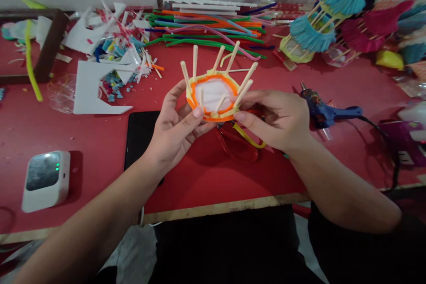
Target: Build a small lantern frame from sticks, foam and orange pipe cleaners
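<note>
Both my hands hold a small craft basket frame above the red table. It has a white round base, an orange and yellow pipe-cleaner rim and several upright wooden sticks. My left hand cups it from below-left with the thumb on the orange rim. My right hand pinches the rim and a stick on the right side. A loose yellow pipe-cleaner end hangs under the frame, over red-handled scissors.
A blue glue gun lies right of my right hand, cord trailing right. A black tablet and white device lie left. Pipe cleaners and paper scraps lie behind. Finished tasselled baskets stand back right.
</note>
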